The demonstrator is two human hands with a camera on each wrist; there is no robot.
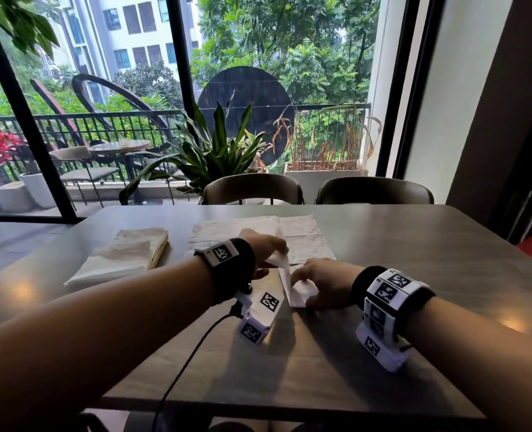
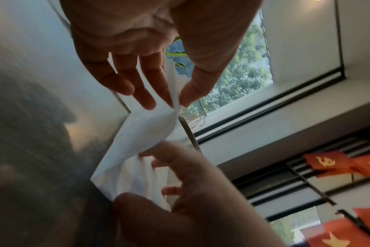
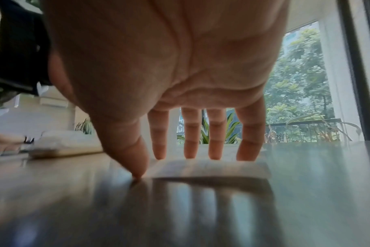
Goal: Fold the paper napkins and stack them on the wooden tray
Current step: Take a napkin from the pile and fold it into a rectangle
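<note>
Napkin was pinched by left hand to lift its flap; right hand, fingers straight, pressed it flat for creasing.

Left: stack of white folded paper napkins on grey tabletop.
Centre: unfolded white paper napkins, behind both hands.
Behind tabletop: two dark chairs.

Surface: grey table, glossy, with light glare spots.
Far left: stack of folded napkins on a wooden tray, only its edge visible.
Centre: unfolded napkins spread flat.
Near centre: one napkin partly resting on the tabletop.
Near edge: black cable.
</note>
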